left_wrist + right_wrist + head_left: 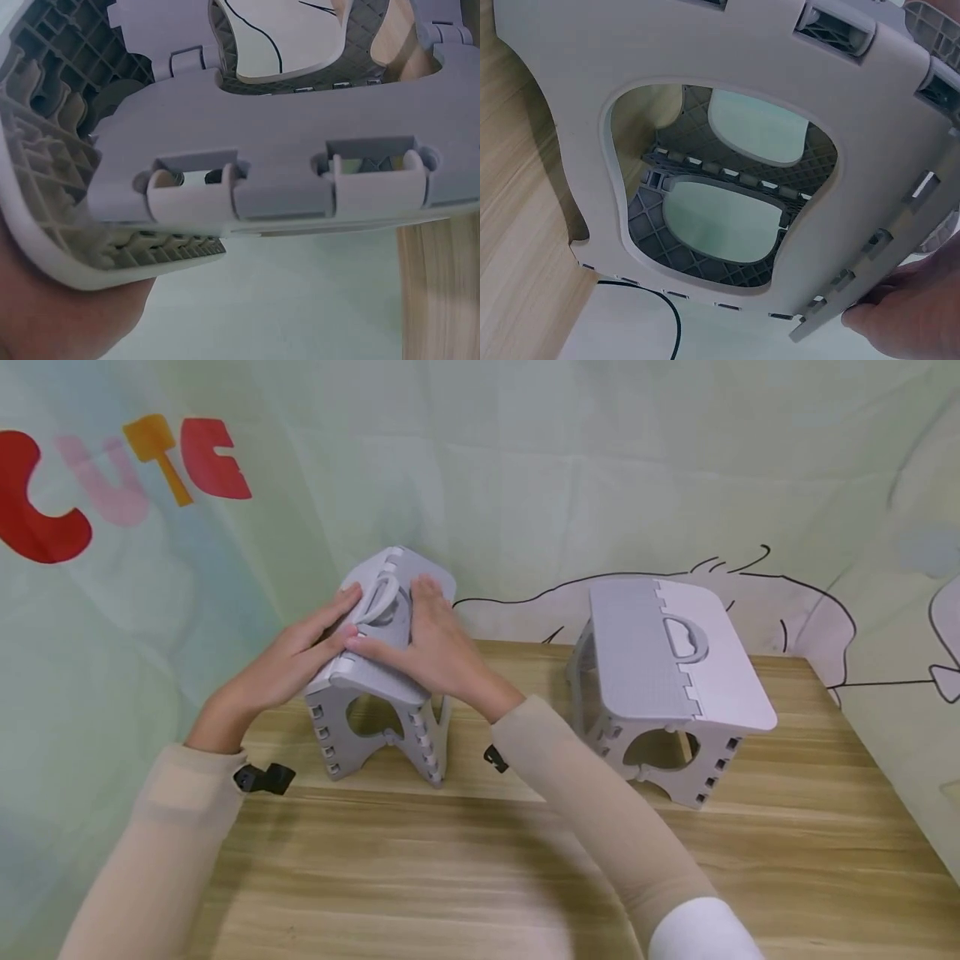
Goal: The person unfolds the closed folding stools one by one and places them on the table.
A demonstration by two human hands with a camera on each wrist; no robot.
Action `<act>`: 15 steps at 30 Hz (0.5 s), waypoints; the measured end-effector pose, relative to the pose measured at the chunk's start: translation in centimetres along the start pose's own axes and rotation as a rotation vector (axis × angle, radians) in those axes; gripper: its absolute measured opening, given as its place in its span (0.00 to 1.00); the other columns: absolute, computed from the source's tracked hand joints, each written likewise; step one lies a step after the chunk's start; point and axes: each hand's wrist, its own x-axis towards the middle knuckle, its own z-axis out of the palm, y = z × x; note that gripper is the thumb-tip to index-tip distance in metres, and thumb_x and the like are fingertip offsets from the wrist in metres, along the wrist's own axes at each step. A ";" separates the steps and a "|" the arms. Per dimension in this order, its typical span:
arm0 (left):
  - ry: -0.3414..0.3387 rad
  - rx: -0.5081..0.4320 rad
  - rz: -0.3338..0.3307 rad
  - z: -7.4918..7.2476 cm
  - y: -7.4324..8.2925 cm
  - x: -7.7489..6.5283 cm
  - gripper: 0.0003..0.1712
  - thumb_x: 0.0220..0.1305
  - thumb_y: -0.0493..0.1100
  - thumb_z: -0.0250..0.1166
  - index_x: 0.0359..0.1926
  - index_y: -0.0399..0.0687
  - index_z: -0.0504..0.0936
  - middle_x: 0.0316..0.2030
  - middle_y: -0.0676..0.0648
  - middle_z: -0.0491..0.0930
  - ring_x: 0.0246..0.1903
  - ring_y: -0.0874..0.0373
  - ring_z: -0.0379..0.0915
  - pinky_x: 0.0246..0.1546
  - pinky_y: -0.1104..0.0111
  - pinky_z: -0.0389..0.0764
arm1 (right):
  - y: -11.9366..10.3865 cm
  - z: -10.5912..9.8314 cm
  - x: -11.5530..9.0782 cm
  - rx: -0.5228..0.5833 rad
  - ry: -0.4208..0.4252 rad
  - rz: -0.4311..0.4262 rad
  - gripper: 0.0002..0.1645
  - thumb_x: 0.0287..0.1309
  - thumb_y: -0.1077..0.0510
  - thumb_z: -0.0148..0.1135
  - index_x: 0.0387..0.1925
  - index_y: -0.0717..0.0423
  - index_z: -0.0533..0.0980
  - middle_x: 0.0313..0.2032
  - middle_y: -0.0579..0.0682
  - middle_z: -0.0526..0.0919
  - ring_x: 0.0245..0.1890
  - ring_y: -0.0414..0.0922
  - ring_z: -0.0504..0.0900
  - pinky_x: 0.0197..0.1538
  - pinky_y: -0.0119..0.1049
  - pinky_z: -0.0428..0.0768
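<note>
A folding step stool [386, 681], grey and white, stands on its legs at the left, its two top halves sloping down from a raised middle seam. My left hand [281, 664] lies on the white half, thumb toward the seam. Straight fingers of my right hand [442, 647] press the grey half, its thumb also reaching the seam. Between the hands sits the stool's loop handle [382, 600]. In the left wrist view, part of the left hand [82, 322] shows behind the white panel's edge. The right wrist view shows the right hand [915, 315] beside the sloping panel.
A second folding stool [637, 668] stands unfolded with a flat top to the right, its handle [686, 639] lying across the seam. Both stools are on a wood-grain table [390, 860]. Printed cloth [525, 460] hangs close behind and at the sides.
</note>
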 end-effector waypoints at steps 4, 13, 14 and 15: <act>-0.024 0.002 -0.018 -0.1 -0.1 0.3 0.35 0.79 0.49 0.46 0.80 0.57 0.45 0.79 0.47 0.37 0.76 0.51 0.31 0.72 0.39 0.42 | 0.0 0.2 0.5 -0.032 -0.021 -0.001 0.75 0.49 0.14 0.50 0.79 0.57 0.33 0.78 0.53 0.30 0.76 0.44 0.30 0.76 0.39 0.40; -0.056 -0.046 0.020 0.0 -0.6 0.6 0.35 0.79 0.48 0.42 0.80 0.55 0.40 0.79 0.48 0.33 0.76 0.52 0.27 0.73 0.41 0.36 | 0.1 0.5 0.8 -0.084 -0.037 -0.005 0.73 0.52 0.15 0.49 0.79 0.58 0.34 0.78 0.54 0.29 0.76 0.46 0.30 0.76 0.41 0.38; -0.059 -0.054 0.024 0.1 -0.7 0.6 0.35 0.79 0.47 0.42 0.80 0.54 0.40 0.79 0.48 0.33 0.76 0.53 0.26 0.73 0.42 0.35 | 0.2 0.5 0.8 -0.085 -0.041 -0.001 0.73 0.52 0.15 0.48 0.79 0.58 0.33 0.78 0.54 0.29 0.76 0.46 0.29 0.76 0.40 0.38; -0.061 -0.058 0.023 0.1 -0.7 0.6 0.35 0.79 0.47 0.42 0.80 0.54 0.40 0.79 0.48 0.33 0.76 0.53 0.26 0.73 0.43 0.35 | 0.2 0.5 0.8 -0.080 -0.041 0.001 0.73 0.52 0.15 0.49 0.79 0.58 0.34 0.78 0.54 0.29 0.76 0.46 0.29 0.76 0.40 0.37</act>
